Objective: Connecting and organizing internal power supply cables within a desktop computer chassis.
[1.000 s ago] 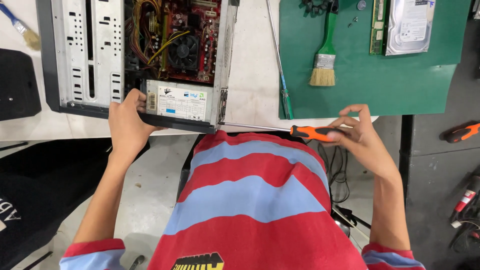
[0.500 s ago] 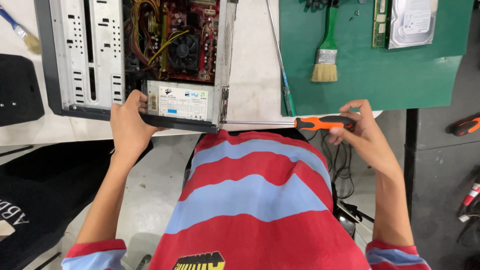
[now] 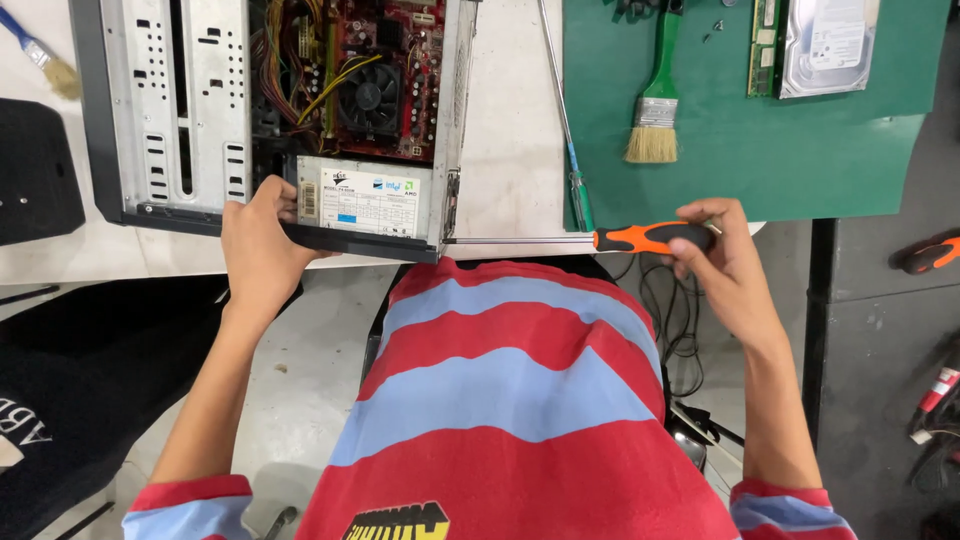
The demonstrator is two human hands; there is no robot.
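orange and black on its handle, the long screwdriver [image 3: 650, 238] lies flat along the near edge of the counter [image 3: 510, 150], its long axis running from three o'clock to nine o'clock, with the thin steel shaft reaching left until the tip meets the lower right corner of the open computer case [image 3: 180, 110]. the right hand [image 3: 725, 265] is the nearer one: its grip is pinched round the butt end of the handle, fingers curled over it, so the case lies at nine o'clock from that hand. the left hand [image 3: 262, 245] is pressed against the case's near edge, fingers closed round the rim just left of the grey power supply [image 3: 368, 198], steadying it. counted: one case, one power supply, one fan [image 3: 368, 98] on the red motherboard [image 3: 400, 60], two screwdrivers (the second, green-handled [image 3: 578, 190], lies on the counter at twelve o'clock from the first), two brushes, green [image 3: 655, 100] and blue [image 3: 40, 50], one hard drive [image 3: 825, 45], one green mat [image 3: 760, 150].
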